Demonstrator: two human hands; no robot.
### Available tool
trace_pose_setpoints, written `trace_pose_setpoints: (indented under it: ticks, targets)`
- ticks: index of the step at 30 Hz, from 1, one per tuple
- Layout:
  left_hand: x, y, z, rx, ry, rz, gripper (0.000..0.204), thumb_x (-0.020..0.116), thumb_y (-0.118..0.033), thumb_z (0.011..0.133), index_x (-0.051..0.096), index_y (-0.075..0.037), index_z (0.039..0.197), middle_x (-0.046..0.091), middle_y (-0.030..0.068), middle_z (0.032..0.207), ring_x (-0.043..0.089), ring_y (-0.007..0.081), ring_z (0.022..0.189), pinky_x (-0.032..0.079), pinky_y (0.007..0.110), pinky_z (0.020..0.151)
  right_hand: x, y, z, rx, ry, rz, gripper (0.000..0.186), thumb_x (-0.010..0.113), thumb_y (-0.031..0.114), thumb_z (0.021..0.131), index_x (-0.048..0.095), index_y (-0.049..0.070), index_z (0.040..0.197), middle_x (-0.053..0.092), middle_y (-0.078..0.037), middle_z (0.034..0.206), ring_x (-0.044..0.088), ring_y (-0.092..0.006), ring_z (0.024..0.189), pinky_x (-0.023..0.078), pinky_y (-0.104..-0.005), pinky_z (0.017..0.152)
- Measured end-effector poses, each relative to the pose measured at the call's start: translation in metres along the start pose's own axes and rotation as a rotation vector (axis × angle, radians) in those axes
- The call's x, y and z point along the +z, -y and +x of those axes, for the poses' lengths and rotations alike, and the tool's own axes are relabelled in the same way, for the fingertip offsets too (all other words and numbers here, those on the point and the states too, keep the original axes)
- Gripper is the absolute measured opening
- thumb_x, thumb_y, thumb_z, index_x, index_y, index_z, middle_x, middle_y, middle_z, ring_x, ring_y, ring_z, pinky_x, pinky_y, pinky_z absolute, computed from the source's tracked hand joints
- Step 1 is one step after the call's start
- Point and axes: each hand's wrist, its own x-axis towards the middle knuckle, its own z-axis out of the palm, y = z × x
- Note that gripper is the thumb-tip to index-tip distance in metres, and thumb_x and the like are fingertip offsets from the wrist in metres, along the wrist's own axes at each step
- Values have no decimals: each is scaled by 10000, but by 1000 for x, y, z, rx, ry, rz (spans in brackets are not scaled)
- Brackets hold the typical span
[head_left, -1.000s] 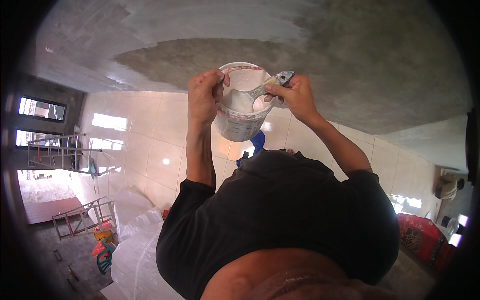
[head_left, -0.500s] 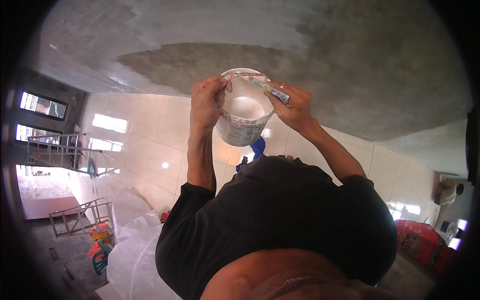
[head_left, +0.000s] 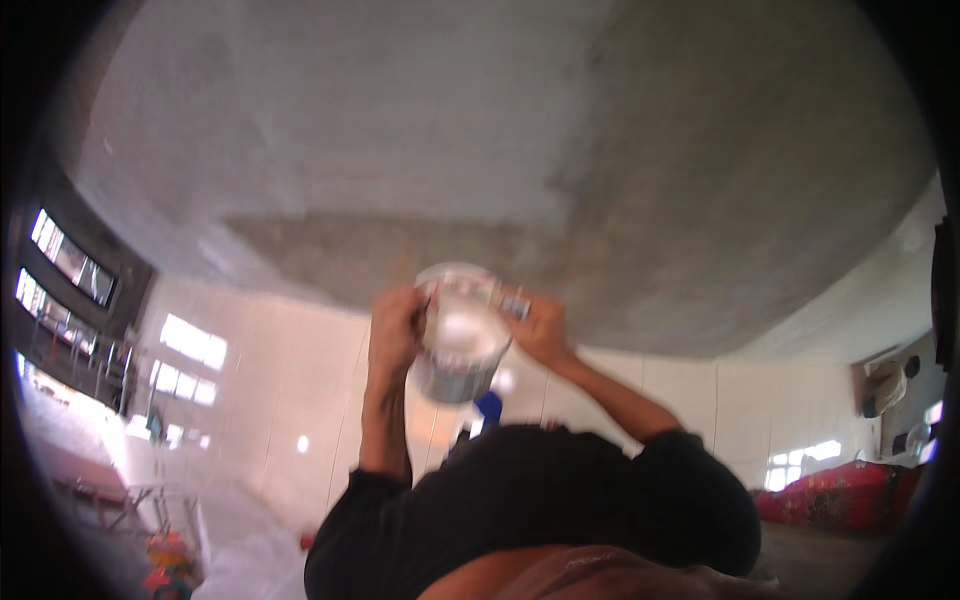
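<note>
A white bucket (head_left: 452, 378) with pale paint inside is held up below the grey wall (head_left: 420, 120), which has lighter and darker patches. My left hand (head_left: 398, 322) is closed on the bucket's handle at its left rim. My right hand (head_left: 540, 330) is closed round a paint-spattered brush (head_left: 512, 300) at the right rim; its bristle end is too smeared by motion to make out. My dark shirt and both forearms show beneath.
Pale floor tiles (head_left: 265, 400) lie below, with a blue object (head_left: 486, 408) under the bucket. Windows (head_left: 70, 255), metal frames (head_left: 115, 370) and plastic sheeting (head_left: 245, 540) are at left. A red patterned item (head_left: 830, 495) and a pale bundle (head_left: 885, 385) are at right.
The brush has tipped toward the far rim of the bucket. Bucket and hands now sit lower in the picture, and more wall shows above them as the view has swung upward, blurring it.
</note>
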Motion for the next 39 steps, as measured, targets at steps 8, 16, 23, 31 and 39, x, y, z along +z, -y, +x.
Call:
trace_pose_setpoints:
  ticks: [8,16,23,31,39]
  targets:
    - [-5,5,20,-26,-10,-98,249,520,-171,873,577,-52,662,357,-75,498,271,35,404,174,242,375,-60,24,25,416,93,452,130,712,133,886,728,5,873,711,-33,759,585,-78,622,452,-256,553]
    - [-1,4,11,26,-79,-92,239,509,-158,863,576,-44,663,351,-73,490,257,35,402,173,240,379,-220,52,143,94,-392,327,96,637,60,862,701,-12,863,717,-88,787,671,-156,674,488,-265,560]
    - [-3,13,8,29,-182,-70,240,515,-166,864,572,-53,660,354,-77,497,256,33,407,165,239,387,-329,125,323,-354,-639,445,77,667,71,847,704,5,861,723,-74,818,715,-189,721,485,-263,563]
    - [0,5,-1,52,-289,-87,242,518,-155,852,555,-53,636,353,-71,496,260,37,403,171,239,382,-307,205,492,-465,-612,522,127,660,104,863,682,-21,865,716,-121,829,722,-214,760,545,-290,600]
    - [-4,9,-6,43,-310,-119,208,529,-175,803,545,-59,631,337,-78,481,254,30,383,161,231,352,-328,222,554,-491,-1080,-159,318,686,239,776,679,-61,671,698,-171,664,694,-253,574,544,-368,609]
